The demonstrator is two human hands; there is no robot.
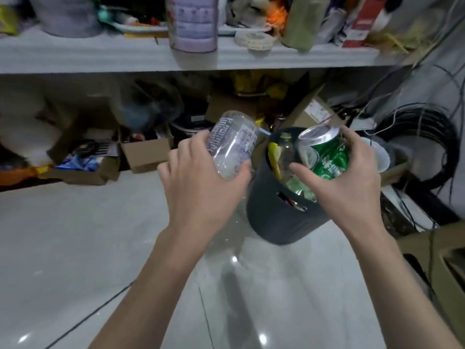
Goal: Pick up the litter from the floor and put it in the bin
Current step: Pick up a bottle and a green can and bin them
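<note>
Head view, looking down at a glossy pale floor. A person's 2 bare arms reach forward. The left grip curls round a clear plastic bottle, held tilted just left of a dark bin. The right grip wraps a green can, held above the bin's mouth. The bin stands on the floor beneath a cluttered shelf and already looks nearly full, with another bottle and a yellow scrap inside. Risk: with so little room, either item could bounce off the heap and roll across the floor, or knock the bin over if it strikes the rim.
</note>
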